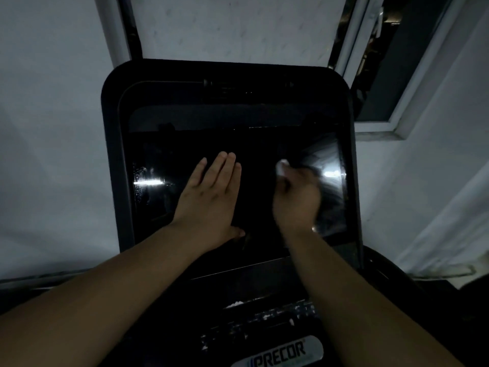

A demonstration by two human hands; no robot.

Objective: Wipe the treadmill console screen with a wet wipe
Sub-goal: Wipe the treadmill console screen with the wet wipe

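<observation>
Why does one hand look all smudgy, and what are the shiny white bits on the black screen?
Head view: the room is dim; the right hand holding the wet wipe is motion-blurred, the flat left hand is sharper; the bright streaks on the screen are glare.

Setting: dim indoor exercise room, either a gym or a home workout corner; cannot tell which. Evidence: large black treadmill console [232, 165] with a dark glossy screen [254, 202] fills the view, and a silver badge [280, 353] reading PRECOR sits at its lower edge. Plain pale wall [53, 128] stands close behind the machine. White-framed window [391, 75], swung open, at upper right; dark outside. Lighting low, reflections streak the glass.
</observation>
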